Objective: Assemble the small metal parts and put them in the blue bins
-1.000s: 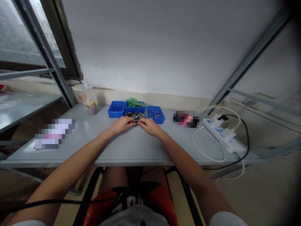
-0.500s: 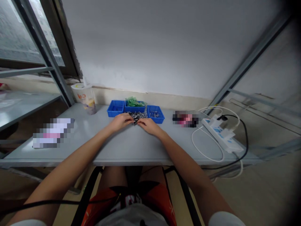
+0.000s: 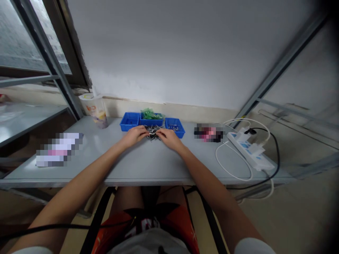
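"Grey desk (image 3: 148, 165), smooth-topped; where do the hands meet it?"

"Toward its far side. Left hand (image 3: 135, 135) and right hand (image 3: 171, 139) both have their fingers bent narrow; whether they pinch anything, one cannot tell."

"And the heap of metal pins (image 3: 153, 130)?"

"Between those fingertips, just in front of the middle blue bin (image 3: 150, 122). It would likely shift and slide when stirred."

"How would one pin handle?"

"Probably light, stiff, a little slippery, hard to break. Best taken mid-length, thumb against forefinger."

"Its look?"

"Silvery, thin and straight, crossing its neighbours at all angles; the ends are too small to tell."
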Motion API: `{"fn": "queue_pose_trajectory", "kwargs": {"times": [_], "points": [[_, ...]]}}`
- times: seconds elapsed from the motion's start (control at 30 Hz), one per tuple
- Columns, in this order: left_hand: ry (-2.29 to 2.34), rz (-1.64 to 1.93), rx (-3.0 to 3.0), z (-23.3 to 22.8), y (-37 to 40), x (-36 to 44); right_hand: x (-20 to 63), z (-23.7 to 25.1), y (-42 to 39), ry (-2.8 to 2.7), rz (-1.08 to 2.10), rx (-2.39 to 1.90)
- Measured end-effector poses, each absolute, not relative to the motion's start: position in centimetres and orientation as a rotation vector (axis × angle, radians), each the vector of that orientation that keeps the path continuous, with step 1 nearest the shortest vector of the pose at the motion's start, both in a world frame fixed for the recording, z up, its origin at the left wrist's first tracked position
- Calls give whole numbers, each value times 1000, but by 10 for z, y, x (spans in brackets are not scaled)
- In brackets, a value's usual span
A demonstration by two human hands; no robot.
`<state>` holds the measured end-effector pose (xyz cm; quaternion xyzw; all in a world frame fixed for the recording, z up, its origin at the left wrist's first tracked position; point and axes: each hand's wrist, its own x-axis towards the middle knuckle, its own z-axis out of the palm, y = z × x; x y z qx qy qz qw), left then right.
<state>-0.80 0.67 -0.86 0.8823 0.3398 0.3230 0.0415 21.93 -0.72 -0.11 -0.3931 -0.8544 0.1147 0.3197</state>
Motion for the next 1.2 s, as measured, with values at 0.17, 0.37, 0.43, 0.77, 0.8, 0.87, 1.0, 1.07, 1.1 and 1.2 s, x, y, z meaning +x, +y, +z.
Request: {"fn": "queue_pose_trajectory", "kwargs": {"times": [0.17, 0.37, 0.43, 0.77, 0.8, 0.87, 1.0, 1.07, 1.1, 1.2], "points": [[912, 839, 2636, -12, 4, -2, 214, -1, -13, -2224, 296, -947], [999, 998, 2618, -6, 3, -4, 219, -1, -8, -2216, 266, -1002], [1024, 1078, 2605, -4, 2, -4, 219, -2, -5, -2258, 282, -1020], [967, 1075, 2643, -5, 0, -1, 215, -7, -7, -2378, 457, -1064], [1017, 1062, 2638, -5, 1, -2, 216, -5, -7, -2355, 431, -1077], [1113, 987, 2633, -5, 2, -3, 219, -3, -5, -2298, 371, -1089], [1088, 739, 2653, -7, 2, -3, 219, -2, -7, -2237, 315, -1028], [1042, 650, 2659, -8, -1, -1, 217, -3, -9, -2255, 322, -982], [1037, 620, 2659, -8, -2, 0, 216, -4, -10, -2263, 328, -967], [1065, 619, 2637, -6, -4, 1, 216, -3, -9, -2265, 336, -970]]}}
